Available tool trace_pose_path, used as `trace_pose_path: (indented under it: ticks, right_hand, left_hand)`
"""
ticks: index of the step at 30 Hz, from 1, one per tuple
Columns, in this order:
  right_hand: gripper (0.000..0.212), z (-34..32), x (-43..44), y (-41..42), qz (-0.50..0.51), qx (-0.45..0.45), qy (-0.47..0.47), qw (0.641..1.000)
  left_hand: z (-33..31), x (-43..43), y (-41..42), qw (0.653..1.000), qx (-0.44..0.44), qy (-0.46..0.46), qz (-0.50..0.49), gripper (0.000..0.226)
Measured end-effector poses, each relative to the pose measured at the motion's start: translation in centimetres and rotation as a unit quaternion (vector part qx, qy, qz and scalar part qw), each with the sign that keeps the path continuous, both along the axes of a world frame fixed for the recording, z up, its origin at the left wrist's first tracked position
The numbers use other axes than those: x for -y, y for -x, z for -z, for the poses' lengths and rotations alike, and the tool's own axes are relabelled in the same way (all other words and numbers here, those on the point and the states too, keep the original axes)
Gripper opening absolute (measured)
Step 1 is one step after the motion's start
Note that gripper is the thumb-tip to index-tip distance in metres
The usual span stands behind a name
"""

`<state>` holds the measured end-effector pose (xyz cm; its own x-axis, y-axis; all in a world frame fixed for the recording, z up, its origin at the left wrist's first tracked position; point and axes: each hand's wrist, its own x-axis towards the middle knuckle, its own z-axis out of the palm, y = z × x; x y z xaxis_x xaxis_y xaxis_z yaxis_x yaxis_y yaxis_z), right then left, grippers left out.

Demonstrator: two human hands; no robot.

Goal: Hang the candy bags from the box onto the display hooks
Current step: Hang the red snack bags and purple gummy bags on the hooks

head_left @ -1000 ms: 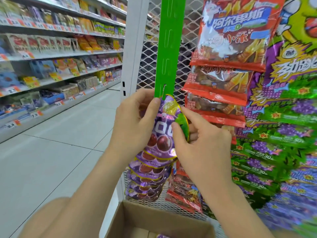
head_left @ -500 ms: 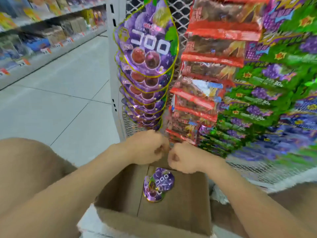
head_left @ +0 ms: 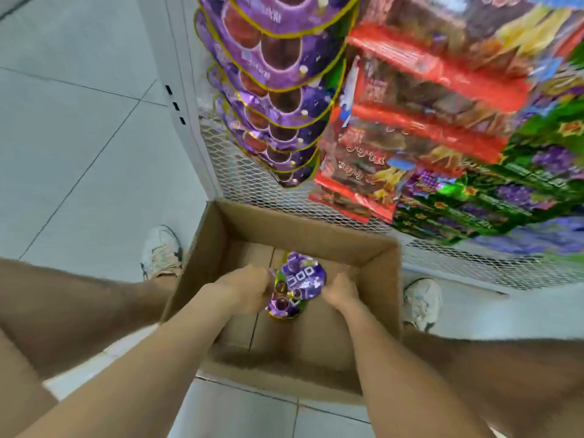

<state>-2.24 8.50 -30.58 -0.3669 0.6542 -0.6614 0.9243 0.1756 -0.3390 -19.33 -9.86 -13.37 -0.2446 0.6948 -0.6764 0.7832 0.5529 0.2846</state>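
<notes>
Purple bags (head_left: 298,276): sat in box (head_left: 300,235), lower centre.
Handling: likely light, slippery film; pinch top edge.
Left hand (head_left: 243,289): was at bags' left edge, grip unclear.
Right hand (head_left: 339,290): was at right edge, grip unclear.

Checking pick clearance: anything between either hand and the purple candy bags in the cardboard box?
Nothing visible. The brown cardboard box is open on top, and the left hand and right hand are down inside it at either edge of the round purple candy bags. Grip too blurred to tell.
</notes>
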Motion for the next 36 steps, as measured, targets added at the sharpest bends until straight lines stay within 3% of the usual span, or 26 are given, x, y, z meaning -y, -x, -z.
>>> trace_pose_path:
  ticks: [3, 5, 7, 11, 13, 20, 22, 25, 29, 32, 36]
  right_hand:
    - [0.049, 7.2, -0.2, 0.3, 0.114, -0.047, 0.001, 0.992]
    - [0.052, 8.7, 0.0, 1.1, 0.158, -0.078, 0.009, 0.984]
    - [0.053, 6.8, 0.7, 2.1, 0.202, -0.096, 0.022, 0.974]
    - [0.021, 0.5, 2.4, 3.2, 0.263, -0.124, 0.070, 0.954]
    - [0.025, -3.0, 2.8, 3.5, 0.276, -0.145, 0.094, 0.946]
    - [0.022, -12.6, 2.4, 2.2, 0.191, -0.180, 0.197, 0.945]
    - [0.030, -15.4, 2.7, 1.8, 0.161, -0.205, 0.216, 0.941]
    - [0.054, -20.7, 3.7, 1.3, 0.115, -0.248, 0.227, 0.935]
    - [0.073, -26.1, 4.5, 0.7, 0.008, -0.261, 0.256, 0.931]
    - [0.061, -30.0, 5.0, 0.1, -0.078, -0.288, 0.261, 0.918]
    - [0.021, -34.7, 5.6, -0.4, -0.099, -0.338, 0.197, 0.915]
  left_hand:
    - [2.1, 0.2, 0.3, 1.000, 0.013, -0.002, -0.019, 0.016]
    - [3.1, 0.6, 0.5, 1.000, 0.018, 0.004, -0.017, 0.018]
    - [3.9, 1.0, 0.7, 0.999, 0.020, 0.008, -0.025, 0.019]
    - [4.4, 1.5, 1.1, 0.998, 0.021, 0.023, -0.051, 0.023]
    - [4.1, 1.5, 1.4, 0.998, 0.018, 0.025, -0.063, 0.025]
    - [1.3, 0.1, 1.2, 0.991, 0.040, -0.020, -0.128, 0.037]
    - [-0.3, -0.3, 1.1, 0.982, 0.044, -0.044, -0.180, 0.043]
    - [-4.1, -0.4, 1.2, 0.937, 0.072, -0.097, -0.327, 0.058]
    - [-8.0, -0.5, 1.6, 0.883, 0.181, -0.160, -0.403, 0.021]
    - [-11.0, 0.5, 1.9, 0.848, 0.259, -0.235, -0.398, 0.024]
    - [-16.3, 2.2, 1.6, 0.857, 0.267, -0.299, -0.323, 0.023]
